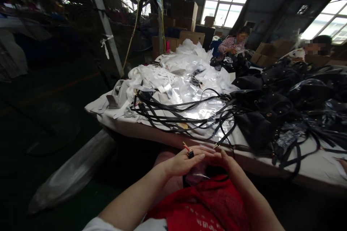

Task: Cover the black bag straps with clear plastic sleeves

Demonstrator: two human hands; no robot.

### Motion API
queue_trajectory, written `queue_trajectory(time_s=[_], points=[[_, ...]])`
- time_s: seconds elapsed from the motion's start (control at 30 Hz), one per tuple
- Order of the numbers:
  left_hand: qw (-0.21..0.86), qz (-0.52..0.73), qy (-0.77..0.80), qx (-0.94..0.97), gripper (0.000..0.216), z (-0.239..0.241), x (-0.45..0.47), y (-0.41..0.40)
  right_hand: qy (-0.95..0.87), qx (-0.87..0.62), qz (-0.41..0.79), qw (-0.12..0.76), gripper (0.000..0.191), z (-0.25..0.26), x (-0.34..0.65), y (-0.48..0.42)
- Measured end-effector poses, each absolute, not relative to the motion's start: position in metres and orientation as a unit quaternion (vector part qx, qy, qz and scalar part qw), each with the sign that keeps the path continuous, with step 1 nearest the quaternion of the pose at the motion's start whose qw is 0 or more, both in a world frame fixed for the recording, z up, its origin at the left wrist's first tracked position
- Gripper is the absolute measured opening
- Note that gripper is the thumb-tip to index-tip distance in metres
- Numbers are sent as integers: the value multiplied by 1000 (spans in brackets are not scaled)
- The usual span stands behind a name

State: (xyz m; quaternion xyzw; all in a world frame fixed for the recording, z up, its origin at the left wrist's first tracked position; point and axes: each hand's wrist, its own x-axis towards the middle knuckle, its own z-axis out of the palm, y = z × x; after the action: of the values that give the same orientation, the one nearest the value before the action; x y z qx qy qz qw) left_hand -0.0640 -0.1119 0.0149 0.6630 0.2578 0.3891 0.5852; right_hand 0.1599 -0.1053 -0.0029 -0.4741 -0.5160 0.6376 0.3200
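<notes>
My left hand (184,161) and my right hand (225,160) meet over my lap, just in front of the table edge. Together they pinch a small clear plastic bag (197,173) with something dark inside. A small black tool with a red and gold tip (188,150) sticks up between my left fingers. A thin black strap (225,143) with a gold clasp runs from the table down to my hands. Under my hands lies a red cloth (206,205).
The table (130,126) carries a tangle of black straps (176,110), clear plastic bags (189,94), white paper and a heap of black handbags (271,112). Two people sit at the far right. Cardboard boxes (189,36) stand behind. A long plastic-wrapped roll (73,173) lies on the floor at left.
</notes>
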Motion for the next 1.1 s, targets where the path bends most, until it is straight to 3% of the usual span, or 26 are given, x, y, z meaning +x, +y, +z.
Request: queue_trajectory(time_s=[0.13, 0.5, 0.73, 0.9, 1.1], points=[[598, 321, 212, 703, 46, 14, -60, -119, -380, -373, 761, 370, 59, 3, 151, -107], [575, 231, 262, 740, 56, 0, -63, -125, -388, -478, 625, 480, 55, -1, 158, -95], [694, 156, 193, 676, 64, -27, -36, -151, -459, -516, 584, 426, 46, -6, 152, -106], [782, 252, 273, 501, 60, -34, -41, -150, -490, -585, 495, 416, 47, -22, 178, -117], [812, 311, 276, 411, 58, -26, -49, -130, -536, -460, 624, 334, 54, -21, 199, -137]])
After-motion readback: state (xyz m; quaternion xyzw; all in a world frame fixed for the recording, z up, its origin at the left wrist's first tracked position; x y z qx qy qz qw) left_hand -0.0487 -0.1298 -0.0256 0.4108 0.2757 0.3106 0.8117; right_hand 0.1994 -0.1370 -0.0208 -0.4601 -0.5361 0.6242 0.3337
